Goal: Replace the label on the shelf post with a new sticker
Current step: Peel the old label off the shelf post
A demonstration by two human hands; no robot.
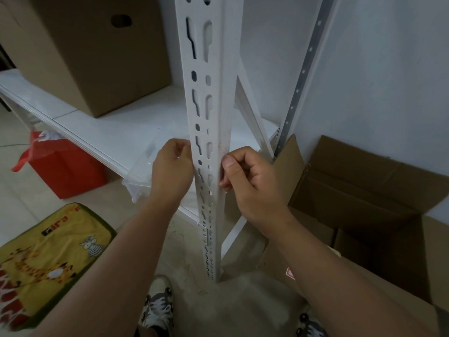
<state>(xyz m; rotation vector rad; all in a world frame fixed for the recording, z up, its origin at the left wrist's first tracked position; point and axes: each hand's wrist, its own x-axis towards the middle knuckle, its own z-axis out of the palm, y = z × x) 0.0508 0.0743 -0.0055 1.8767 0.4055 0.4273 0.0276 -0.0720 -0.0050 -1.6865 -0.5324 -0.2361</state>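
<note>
The white slotted shelf post (211, 113) stands upright in the middle of the view. My right hand (250, 183) pinches the post's front corner at about shelf height, thumb on the front and index fingertip just below it. My left hand (171, 171) is curled against the post's left edge, fingertips pressed together near the top. A small glint shows in its palm, but I cannot tell what it holds. No label or sticker stands out on the white metal. A faint brownish smear marks the corner just above my right thumb.
A closed cardboard box (97, 52) sits on the white shelf board (116, 132) to the left. An open cardboard box (364, 198) stands on the floor at right. A red bag (65, 166), a clear plastic tub (138, 183) and a yellow giraffe mat (48, 259) lie lower left.
</note>
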